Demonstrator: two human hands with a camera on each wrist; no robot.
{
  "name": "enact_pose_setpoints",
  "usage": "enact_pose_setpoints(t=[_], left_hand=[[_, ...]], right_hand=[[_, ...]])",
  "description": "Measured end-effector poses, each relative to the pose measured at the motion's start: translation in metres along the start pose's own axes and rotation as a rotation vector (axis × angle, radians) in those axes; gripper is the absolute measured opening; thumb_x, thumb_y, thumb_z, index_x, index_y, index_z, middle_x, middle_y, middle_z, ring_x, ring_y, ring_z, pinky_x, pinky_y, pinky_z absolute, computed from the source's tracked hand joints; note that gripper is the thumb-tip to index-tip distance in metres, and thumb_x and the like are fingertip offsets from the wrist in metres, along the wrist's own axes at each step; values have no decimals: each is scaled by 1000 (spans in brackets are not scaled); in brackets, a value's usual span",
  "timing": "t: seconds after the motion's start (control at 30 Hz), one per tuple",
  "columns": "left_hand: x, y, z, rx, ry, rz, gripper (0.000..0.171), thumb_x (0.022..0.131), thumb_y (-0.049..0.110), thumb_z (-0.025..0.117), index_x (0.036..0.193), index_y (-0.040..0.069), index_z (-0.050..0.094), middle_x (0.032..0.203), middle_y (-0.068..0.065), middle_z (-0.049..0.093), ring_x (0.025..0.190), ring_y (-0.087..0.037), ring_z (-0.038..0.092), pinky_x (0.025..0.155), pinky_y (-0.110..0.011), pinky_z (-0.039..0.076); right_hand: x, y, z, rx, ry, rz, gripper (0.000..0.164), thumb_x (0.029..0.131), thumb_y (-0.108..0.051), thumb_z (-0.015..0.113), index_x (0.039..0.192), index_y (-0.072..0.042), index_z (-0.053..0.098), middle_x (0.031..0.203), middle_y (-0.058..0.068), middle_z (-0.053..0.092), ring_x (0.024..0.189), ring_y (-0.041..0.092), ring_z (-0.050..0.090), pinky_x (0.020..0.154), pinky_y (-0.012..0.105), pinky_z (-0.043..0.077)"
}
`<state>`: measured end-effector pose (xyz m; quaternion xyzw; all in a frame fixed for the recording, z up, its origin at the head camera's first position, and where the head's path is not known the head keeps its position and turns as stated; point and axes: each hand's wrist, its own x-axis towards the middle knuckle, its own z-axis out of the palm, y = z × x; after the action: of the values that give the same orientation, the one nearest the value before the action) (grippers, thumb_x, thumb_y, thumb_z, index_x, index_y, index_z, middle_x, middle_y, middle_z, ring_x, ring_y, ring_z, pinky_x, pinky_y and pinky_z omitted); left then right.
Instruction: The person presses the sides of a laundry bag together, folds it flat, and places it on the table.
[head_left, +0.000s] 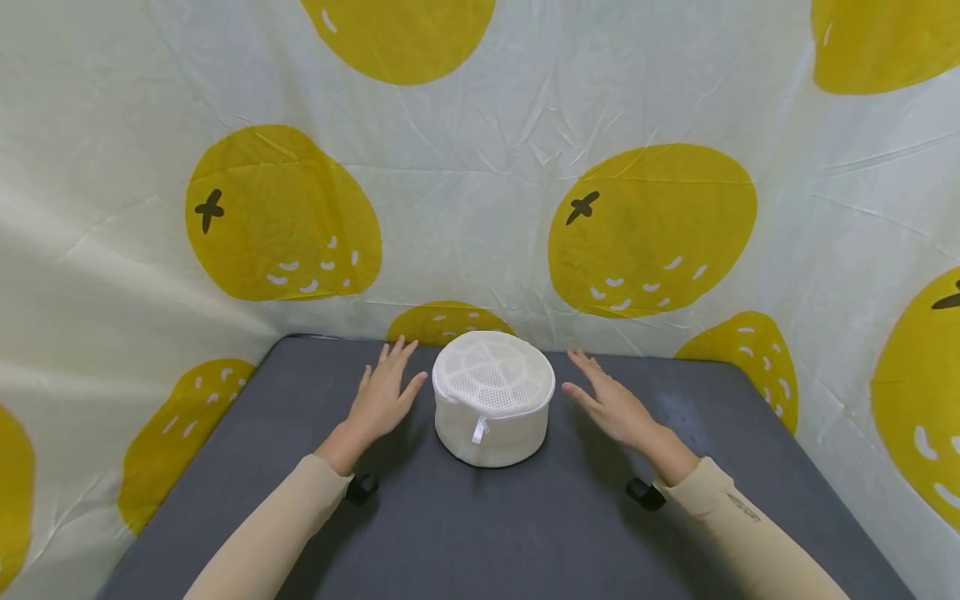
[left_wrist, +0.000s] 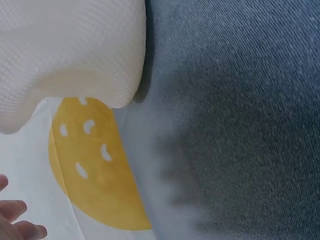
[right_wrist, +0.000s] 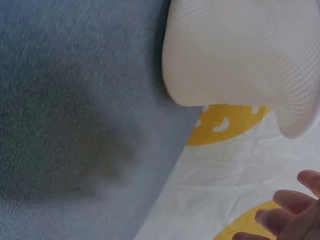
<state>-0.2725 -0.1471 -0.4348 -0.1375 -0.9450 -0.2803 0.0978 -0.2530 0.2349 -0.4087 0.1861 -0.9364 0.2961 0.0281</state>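
A round white mesh laundry bag (head_left: 491, 400) stands upright on the dark table, its zipper pull (head_left: 480, 430) hanging at the front below the lid's rim. To its left my left hand (head_left: 381, 398) hovers with fingers spread, a small gap from the mesh wall. On the other side my right hand (head_left: 613, 407) is held with straight fingers angled toward the bag, also apart from it. The left wrist view shows the bag's side (left_wrist: 75, 55) and a few fingertips (left_wrist: 31, 230) at the lower left corner. In the right wrist view, fingertips (right_wrist: 290, 201) appear below the bag's side (right_wrist: 225, 55).
The dark grey table (head_left: 480, 533) reaches back to a white cloth backdrop (head_left: 465, 225) printed with yellow fruit shapes. Black wrist cameras sit below the left wrist (head_left: 362, 489) and the right wrist (head_left: 645, 494). Both arms wear beige sleeves (head_left: 262, 533).
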Motion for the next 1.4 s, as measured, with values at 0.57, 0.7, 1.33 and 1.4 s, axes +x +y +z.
enact_pose_setpoints(t=[0.57,0.7,1.33,1.4], left_hand=[[-8,10,-6,-319,-29,-32,62,106,33,58,160,11,36,156,-21,43,141,-41,42,111,-60,38],[-9,14,-7,-385,-35,-53,60,106,29,60,158,8,39,157,-17,44,139,-41,46,108,-58,42],[-3,26,-5,-905,-126,-205,51,108,14,53,154,-6,40,149,-29,48,128,-42,56,91,-47,57],[-3,27,-5,-926,-117,-231,50,109,15,52,153,-6,41,149,-28,49,127,-42,57,90,-45,57]], right_hand=[[-6,-17,1,253,90,-7,51,104,-23,63,149,-1,51,145,24,55,133,43,52,105,59,44],[-6,-19,-1,349,75,31,49,104,-20,63,147,2,52,142,27,56,127,43,58,95,52,54],[3,-27,2,803,-78,237,61,106,-15,58,155,10,33,131,26,59,90,22,72,82,38,60],[4,-28,5,816,-83,243,62,106,-14,59,156,9,30,127,24,61,90,23,72,83,40,60]])
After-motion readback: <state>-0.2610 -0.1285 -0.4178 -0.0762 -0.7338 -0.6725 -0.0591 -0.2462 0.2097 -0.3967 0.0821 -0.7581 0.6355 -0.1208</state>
